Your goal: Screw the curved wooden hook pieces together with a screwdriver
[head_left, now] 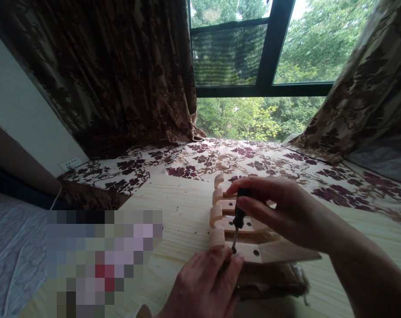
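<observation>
My right hand (286, 210) is closed round the black handle of a screwdriver (240, 217), which points down and stands nearly upright. Its tip meets a dark screw (234, 250) in the nearest curved wooden hook (280, 252). My left hand (203, 280) grips that hook near its curled end, with thumb and fingertips close around the screw. A second dark screw (256, 253) sits beside it in the same piece. Farther back, similar hooks (217, 216) stand in a row, with screws in their flat parts. A brown plastic-wrapped bundle (270, 280) lies under the nearest hook.
The pale wooden board (174, 212) has small dark specks on it. Behind it spreads a floral cloth (213, 159) along the window (266, 53). Patterned curtains (137, 66) hang on both sides. A blurred-out area covers the lower left. A wall socket (70, 163) is at the left.
</observation>
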{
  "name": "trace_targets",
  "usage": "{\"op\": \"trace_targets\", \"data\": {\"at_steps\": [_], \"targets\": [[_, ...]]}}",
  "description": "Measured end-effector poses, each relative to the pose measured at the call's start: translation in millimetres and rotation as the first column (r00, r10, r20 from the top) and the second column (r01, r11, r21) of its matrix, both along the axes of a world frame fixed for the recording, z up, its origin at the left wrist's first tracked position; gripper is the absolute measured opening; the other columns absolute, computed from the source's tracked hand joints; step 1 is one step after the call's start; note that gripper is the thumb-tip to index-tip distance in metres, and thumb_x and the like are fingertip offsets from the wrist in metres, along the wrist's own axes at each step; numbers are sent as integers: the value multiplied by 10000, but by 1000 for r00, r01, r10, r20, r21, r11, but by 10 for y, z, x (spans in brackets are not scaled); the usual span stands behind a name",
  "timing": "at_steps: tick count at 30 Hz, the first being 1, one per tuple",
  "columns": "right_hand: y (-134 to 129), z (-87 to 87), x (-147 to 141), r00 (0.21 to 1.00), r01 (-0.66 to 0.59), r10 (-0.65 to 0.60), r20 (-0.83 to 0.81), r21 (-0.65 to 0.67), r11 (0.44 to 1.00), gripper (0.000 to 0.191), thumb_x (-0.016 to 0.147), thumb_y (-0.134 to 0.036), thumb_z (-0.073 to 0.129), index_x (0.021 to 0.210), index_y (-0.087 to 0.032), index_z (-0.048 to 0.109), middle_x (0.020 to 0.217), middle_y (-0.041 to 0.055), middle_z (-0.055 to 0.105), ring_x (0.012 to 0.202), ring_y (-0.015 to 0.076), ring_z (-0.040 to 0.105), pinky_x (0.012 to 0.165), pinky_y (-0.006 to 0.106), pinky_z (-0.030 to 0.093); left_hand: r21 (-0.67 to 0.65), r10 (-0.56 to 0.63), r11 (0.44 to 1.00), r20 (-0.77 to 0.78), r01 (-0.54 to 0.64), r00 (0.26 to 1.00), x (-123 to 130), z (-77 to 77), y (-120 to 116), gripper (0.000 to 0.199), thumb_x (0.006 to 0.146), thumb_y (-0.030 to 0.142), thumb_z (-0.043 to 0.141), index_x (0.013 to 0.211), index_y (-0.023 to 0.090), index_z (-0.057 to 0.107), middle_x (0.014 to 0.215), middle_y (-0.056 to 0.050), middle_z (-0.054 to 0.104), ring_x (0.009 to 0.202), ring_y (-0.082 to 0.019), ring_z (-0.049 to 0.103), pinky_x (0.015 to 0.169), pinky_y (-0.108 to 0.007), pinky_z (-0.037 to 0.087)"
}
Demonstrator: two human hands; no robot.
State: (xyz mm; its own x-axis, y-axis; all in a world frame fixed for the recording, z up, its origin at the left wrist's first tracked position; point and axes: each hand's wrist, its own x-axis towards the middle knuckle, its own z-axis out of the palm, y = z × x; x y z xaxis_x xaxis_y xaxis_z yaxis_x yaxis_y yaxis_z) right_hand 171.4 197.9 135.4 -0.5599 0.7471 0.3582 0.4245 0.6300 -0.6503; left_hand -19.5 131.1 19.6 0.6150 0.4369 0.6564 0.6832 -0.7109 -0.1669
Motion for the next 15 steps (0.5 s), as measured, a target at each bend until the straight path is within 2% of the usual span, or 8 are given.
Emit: {"op": "trace_targets", "data": {"at_steps": [5,8,12,15], "targets": [[42,-11,40,997,-41,39,-65,-35,999,209,907,-320,519,993,-186,654,820,19,669,692,104,602,579,181,468,0,10,1000,8,-10,1000,-10,20,-20,313,941,264,392,1183,125,534,1050,-120,643,898,-199,661,710,-288,567],[86,-47,39,995,-15,10,-99,-48,999,191,890,-336,549,936,-181,650,781,14,657,661,99,594,550,177,459,1,15,1000,28,-15,1000,-9,33,-25,301,947,261,378,1170,130,534,1028,-113,651,852,-187,668,689,-282,572],[66,-36,3,997,27,-27,-74,-5,1000,187,871,-357,572,882,-187,652,702,1,636,600,95,560,505,183,433,5,5,1000,21,-5,1000,-4,40,-13,302,947,266,377,1157,124,541,1023,-117,654,876,-197,665,695,-287,574],[17,-5,-22,999,17,-16,-36,26,1000,181,890,-337,543,901,-193,651,717,1,637,604,94,547,513,186,426,13,1,1000,13,-2,1000,-1,25,-6,319,944,260,377,1178,116,538,1036,-125,648,930,-207,654,706,-283,567]]}}
